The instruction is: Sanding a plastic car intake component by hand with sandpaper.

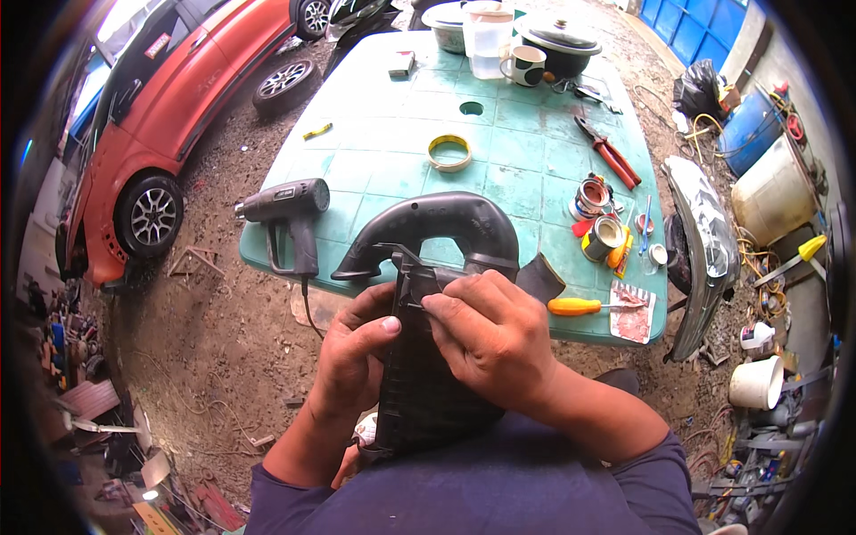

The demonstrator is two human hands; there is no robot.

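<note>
A long black plastic part (437,383) leans upright against my lap, its top end near the table's edge. My left hand (352,348) grips its left side, thumb raised along the near face. Over the top end, my right hand (499,334) is closed, with the fingertips pinched at the part's rim. A small dark piece shows by those fingers; what it is I cannot make out. Just beyond, a curved black plastic duct (437,218) lies on the green table (374,178). Beside my right hand is a dark sheet (540,278) that looks like sandpaper.
Left on the table lies a heat gun (290,209); a tape roll (448,165) is mid-table. Rightward are red-handled cutters (611,159), open cans (604,236), a yellow-handled tool (575,307) and a putty-smeared card (632,314). A headlight (709,241) stands beside the table. A red car (178,98) is left.
</note>
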